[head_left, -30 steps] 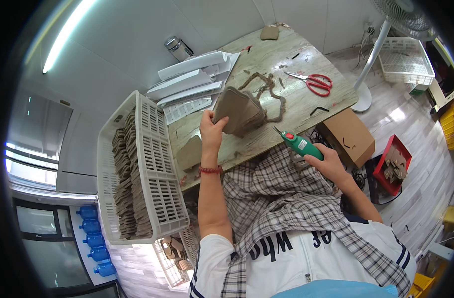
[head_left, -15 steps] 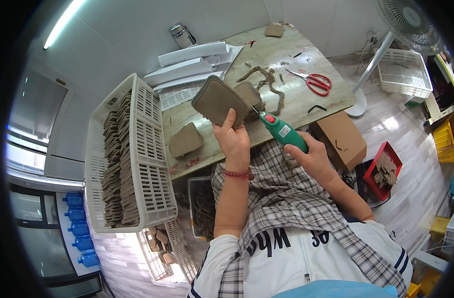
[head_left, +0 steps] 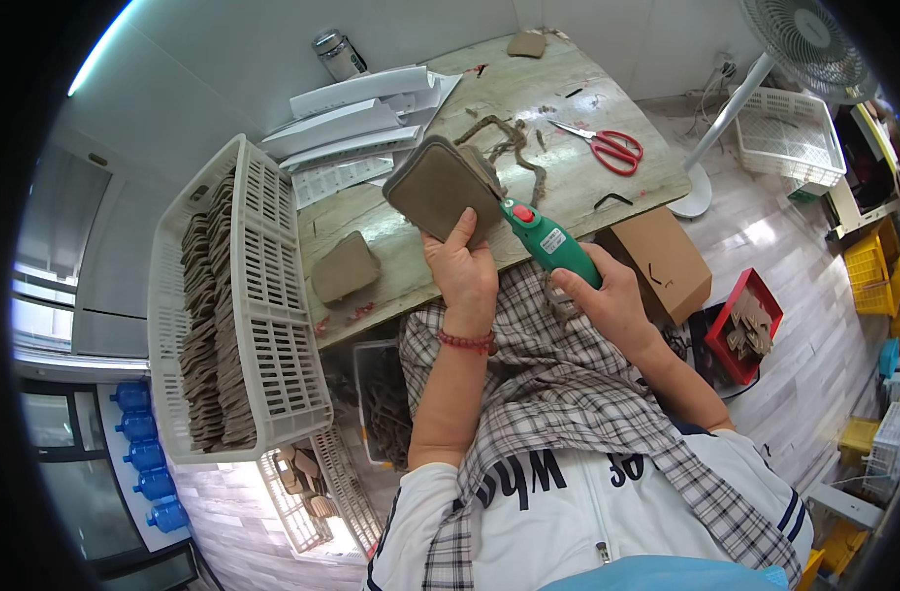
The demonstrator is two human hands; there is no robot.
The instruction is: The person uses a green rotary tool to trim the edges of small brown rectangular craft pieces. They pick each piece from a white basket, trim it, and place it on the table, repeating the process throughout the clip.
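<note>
- Right now I'm looking down through the head view, and the brown padded piece [head_left: 438, 187] is sitting up and slightly left of the left hand [head_left: 463, 274], over the table [head_left: 578, 202], toward its near side
- The left hand is clamping that piece, its thumb pressing on the upper face near the lower corner; the fingers are hiding underneath, so I'm not able to tell how they are spreading
- The piece is showing nearly equal sides and rounded corners, so I'm reading no clear long axis; it is standing corner-up, slanting
- The right hand [head_left: 612, 305] is wrapping around the green tool [head_left: 546, 239], whose long axis is running from the palm up and left toward the piece's right-hand corner
- The narrow tip is meeting that corner in my view, but I'm not able to tell touching from just beside
- The left hand is being the nearer one; the right is reaching the piece only through the tool
- Beyond the tip, a fuzzy brown strip [head_left: 541, 185] is lying on the table, and the red-handled scissors [head_left: 595, 136] are resting farther off
</note>
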